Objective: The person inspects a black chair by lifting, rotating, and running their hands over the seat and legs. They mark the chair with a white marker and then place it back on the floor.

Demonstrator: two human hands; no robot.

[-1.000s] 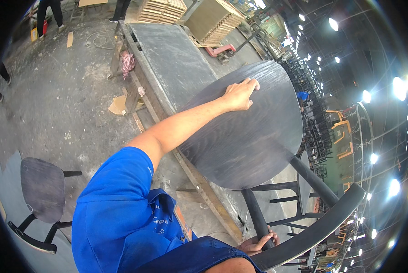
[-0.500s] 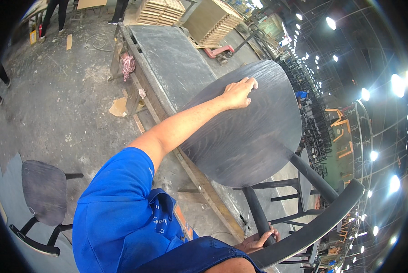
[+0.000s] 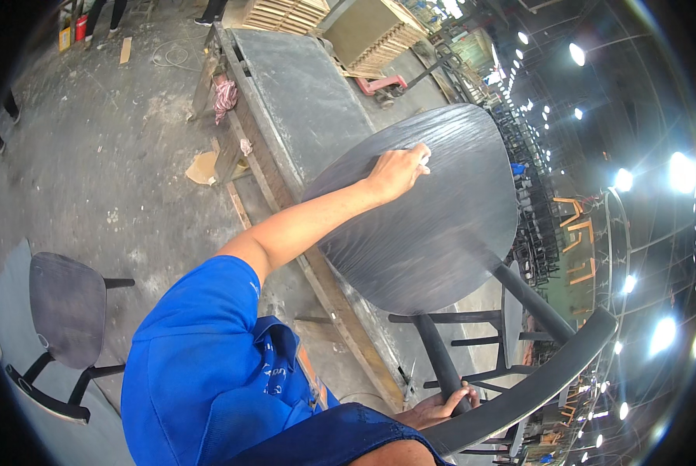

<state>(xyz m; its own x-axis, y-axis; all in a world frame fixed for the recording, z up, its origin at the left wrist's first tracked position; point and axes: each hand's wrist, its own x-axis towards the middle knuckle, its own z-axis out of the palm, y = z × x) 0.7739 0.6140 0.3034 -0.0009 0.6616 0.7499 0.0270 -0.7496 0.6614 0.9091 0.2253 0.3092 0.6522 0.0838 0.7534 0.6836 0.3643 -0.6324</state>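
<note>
Head view. A dark grey, round-edged wooden chair seat [image 3: 433,225] with visible grain is held tilted up, its underside or face turned toward the camera, above the long grey work surface [image 3: 309,93] that runs toward the upper left. The seat belongs to a dark-painted wooden chair whose legs and rungs [image 3: 472,342] extend to the lower right, ending at a curved dark backrest rail [image 3: 534,388].

The left hand [image 3: 398,171] lies on the upper part of the seat, fingers bent and pressed to the wood; whether anything sits under the fingers cannot be told. It holds nothing clasped; the grip is narrow and flat against the seat.

The right hand [image 3: 441,405] is at the lower edge of the picture, its grip wrapped around one dark chair leg just above the backrest rail.

The person wears a blue short-sleeved shirt [image 3: 200,365].

On the concrete floor [image 3: 107,179] at lower left stands a second dark chair [image 3: 64,318], well apart from the hands. A pink rag [image 3: 224,95] hangs at the surface's left edge. Stacked pale wooden slats [image 3: 379,35] lie beyond the surface.
</note>
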